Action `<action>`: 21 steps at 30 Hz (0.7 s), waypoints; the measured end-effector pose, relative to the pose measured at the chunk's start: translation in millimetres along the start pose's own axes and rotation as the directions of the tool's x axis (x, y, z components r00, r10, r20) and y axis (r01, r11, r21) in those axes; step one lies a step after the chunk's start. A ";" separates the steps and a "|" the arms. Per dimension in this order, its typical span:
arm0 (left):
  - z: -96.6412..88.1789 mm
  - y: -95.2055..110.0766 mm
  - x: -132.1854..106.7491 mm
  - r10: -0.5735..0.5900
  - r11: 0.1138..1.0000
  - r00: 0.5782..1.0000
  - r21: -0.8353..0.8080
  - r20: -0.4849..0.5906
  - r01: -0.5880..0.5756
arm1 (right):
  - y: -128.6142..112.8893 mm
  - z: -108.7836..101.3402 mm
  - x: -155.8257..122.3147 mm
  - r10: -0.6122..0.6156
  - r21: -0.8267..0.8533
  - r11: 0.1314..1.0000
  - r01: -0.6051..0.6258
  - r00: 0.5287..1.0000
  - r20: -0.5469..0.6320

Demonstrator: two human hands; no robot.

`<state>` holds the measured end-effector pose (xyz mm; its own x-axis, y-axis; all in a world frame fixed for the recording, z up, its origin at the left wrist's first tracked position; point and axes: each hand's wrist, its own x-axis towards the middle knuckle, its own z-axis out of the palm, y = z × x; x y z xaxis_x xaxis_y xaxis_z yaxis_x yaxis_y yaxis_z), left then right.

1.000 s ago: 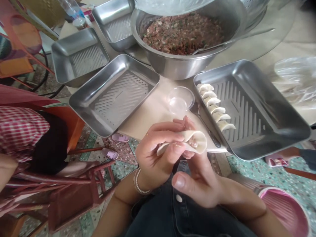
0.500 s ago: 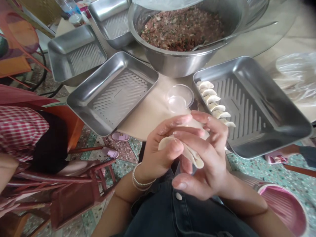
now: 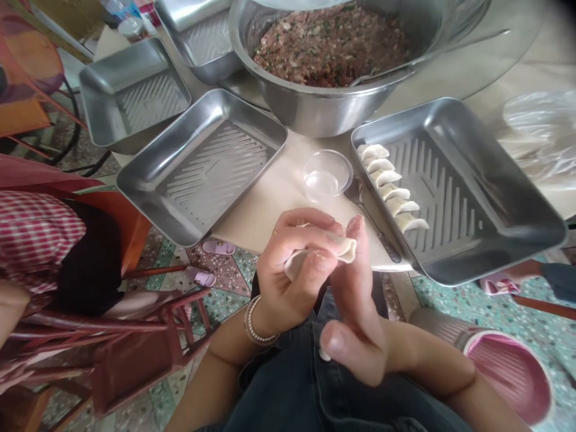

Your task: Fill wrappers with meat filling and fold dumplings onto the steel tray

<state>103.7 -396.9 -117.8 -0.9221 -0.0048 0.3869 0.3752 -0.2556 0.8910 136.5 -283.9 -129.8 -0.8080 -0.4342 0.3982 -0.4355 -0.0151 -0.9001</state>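
My left hand is closed around a pale folded dumpling, its thumb and fingers pressing on both sides. Part of the dumpling is hidden by those fingers, and one pinched end sticks out toward the right. Close against that end is my right hand, fingers stretched upward and thumb apart; whether it touches the dough I cannot tell. Several finished dumplings lie in a row along the left side of the right-hand metal tray. A fork rests on the table beside that tray.
A big steel bowl of minced filling stands at the back. A small clear cup sits before it. Another metal tray is at left, more behind. A pink-lined bin is on the floor. A person in checked clothing sits left.
My right hand has come off the dumpling's side, its fingers straightening upward and moving slightly left. The dumpling has turned in my left hand, its pinched end now higher.
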 end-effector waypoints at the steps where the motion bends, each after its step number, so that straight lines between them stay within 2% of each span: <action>1: 0.0 0.8 0.4 0.037 0.999 0.999 0.035 0.007 -0.037 | 0.7 -0.6 0.8 -0.005 0.014 1.000 0.005 1.000 -0.012; 3: -0.2 2.2 1.2 0.079 0.994 0.997 0.073 0.026 -0.080 | 0.0 -3.0 3.2 -0.032 -0.004 0.999 0.032 0.997 -0.068; 5: -0.1 3.3 1.5 0.066 0.996 0.997 0.050 0.043 -0.068 | -3.5 -6.5 6.9 -0.078 -0.082 0.994 0.067 0.986 -0.148; 7: 0.9 4.2 1.2 0.022 1.000 0.999 0.017 0.047 -0.023 | -8.6 -10.5 10.8 -0.095 -0.150 0.987 0.063 0.972 -0.215; 10: 4.6 5.8 -0.6 -0.040 0.999 0.999 -0.019 0.021 0.041 | -14.5 -16.1 15.0 -0.048 -0.178 0.984 -0.006 0.955 -0.294; 12: 7.6 7.8 -2.7 -0.098 0.993 0.995 -0.066 0.015 0.099 | -16.4 -19.4 17.2 -0.070 -0.261 0.965 -0.021 0.939 -0.335; 14: 10.0 11.6 -5.4 -0.172 0.973 0.985 -0.151 0.024 0.173 | -17.8 -22.4 19.8 -0.159 -0.446 0.895 -0.024 0.916 -0.368; 17: 11.5 21.5 -8.3 -0.296 0.907 0.952 -0.287 0.082 0.307 | -20.0 -25.7 23.0 -0.301 -0.718 0.694 -0.051 0.885 -0.355; 19: 11.5 28.6 -7.8 -0.370 0.848 0.921 -0.361 0.122 0.389 | -20.2 -27.3 21.5 -0.382 -0.811 0.583 -0.052 0.863 -0.330; 20: 11.4 31.1 -6.6 -0.408 0.806 0.901 -0.407 0.146 0.431 | -19.6 -28.4 18.8 -0.421 -0.832 0.553 -0.050 0.845 -0.330; 21: 11.4 32.3 -4.9 -0.445 0.752 0.878 -0.459 0.175 0.472 | -18.6 -29.8 14.9 -0.422 -0.826 0.562 -0.047 0.842 -0.335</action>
<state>121.4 -394.1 -88.1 -0.9604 0.2783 -0.0149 -0.1967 -0.6387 0.7439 120.7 -263.2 -101.8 -0.6297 -0.0572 0.7747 -0.5341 0.7560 -0.3783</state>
